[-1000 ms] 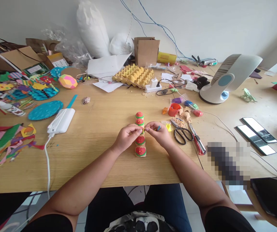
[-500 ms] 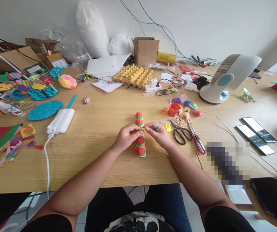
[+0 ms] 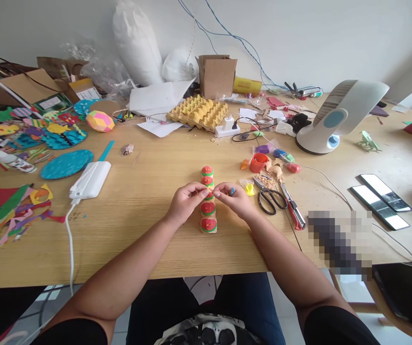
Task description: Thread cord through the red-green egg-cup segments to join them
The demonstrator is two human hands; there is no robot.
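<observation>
A row of egg-carton cups (image 3: 208, 225), coated in red and green with small yellow marks, lies lengthwise on the table in front of me. Over its middle, my left hand (image 3: 187, 201) is closed in a pinch, its fingertips at the row's left side. Opposite it, my right hand (image 3: 235, 199) is also pinched, fingertips almost meeting the left ones. Whatever is between the fingers is too small to make out, and the hands partly cover the middle cups. A small blue thing (image 3: 232, 191) shows on a finger of my right hand.
Right of my hands lie black-handled scissors (image 3: 272, 200), a red utility knife (image 3: 295, 213), yellow clay (image 3: 250, 189) and an orange-red cup (image 3: 259, 163). A white power bank (image 3: 92, 181) with a cable lies left. Behind are an egg tray (image 3: 198, 114) and a fan (image 3: 335, 117).
Both hands have shifted very slightly to the left over the row, and a bit more of the cup behind the fingers shows. The row stays in place.
</observation>
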